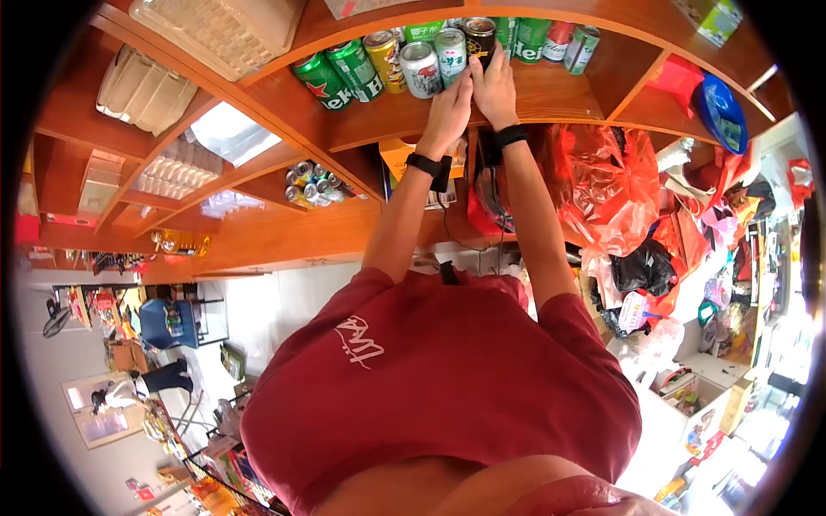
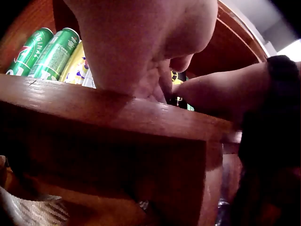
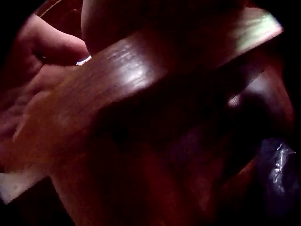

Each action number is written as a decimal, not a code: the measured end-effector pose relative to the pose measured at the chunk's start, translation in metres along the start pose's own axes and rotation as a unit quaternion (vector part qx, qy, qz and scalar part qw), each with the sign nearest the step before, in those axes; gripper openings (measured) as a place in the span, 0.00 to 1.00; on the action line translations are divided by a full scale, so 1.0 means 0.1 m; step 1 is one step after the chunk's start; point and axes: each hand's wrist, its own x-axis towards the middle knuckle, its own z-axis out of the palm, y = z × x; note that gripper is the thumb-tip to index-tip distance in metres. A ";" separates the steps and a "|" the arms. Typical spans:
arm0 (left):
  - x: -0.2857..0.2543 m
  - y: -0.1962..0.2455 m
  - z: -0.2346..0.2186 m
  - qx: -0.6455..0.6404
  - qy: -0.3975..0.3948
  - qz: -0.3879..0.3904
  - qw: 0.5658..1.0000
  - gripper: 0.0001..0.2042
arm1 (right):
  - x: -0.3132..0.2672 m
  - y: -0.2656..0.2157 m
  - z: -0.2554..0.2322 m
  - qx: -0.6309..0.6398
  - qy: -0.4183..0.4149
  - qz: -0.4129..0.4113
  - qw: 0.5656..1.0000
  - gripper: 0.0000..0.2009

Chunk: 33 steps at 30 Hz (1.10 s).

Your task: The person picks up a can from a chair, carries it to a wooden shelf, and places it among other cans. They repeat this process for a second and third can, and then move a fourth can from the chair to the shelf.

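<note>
A black can (image 1: 479, 36) with a yellow emblem stands in a row of drink cans on the wooden shelf. My right hand (image 1: 496, 90) grips it from the front, thumb on its left side and fingers along its right. Close beside it, my left hand (image 1: 449, 113) reaches up with fingers extended, fingertips at the black can's lower left. A white-and-green can (image 1: 450, 53) and a white can (image 1: 421, 70) stand just left of the hands. In the left wrist view, the left hand (image 2: 136, 52) is seen above the shelf edge, its fingertips partly hidden.
Green cans (image 1: 323, 83) and a yellow can (image 1: 385, 60) fill the row's left; a slim can (image 1: 582, 48) ends it at right. The shelf's front edge (image 2: 94, 106) runs beneath the wrists. A red plastic bag (image 1: 602, 189) hangs below, right of the arms.
</note>
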 end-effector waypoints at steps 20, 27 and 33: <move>-0.73 0.29 -0.41 0.078 -0.010 0.085 0.993 0.19 | -0.14 -0.15 -0.12 0.084 0.087 0.028 0.992 0.18; -2.72 -0.35 -2.12 0.269 -0.040 -0.139 0.952 0.14 | -1.21 -0.87 0.10 0.169 0.228 -0.045 0.958 0.10; -5.59 -1.73 -3.61 0.341 0.091 -0.428 0.832 0.13 | -2.93 -2.00 1.17 0.174 -0.242 0.020 0.954 0.05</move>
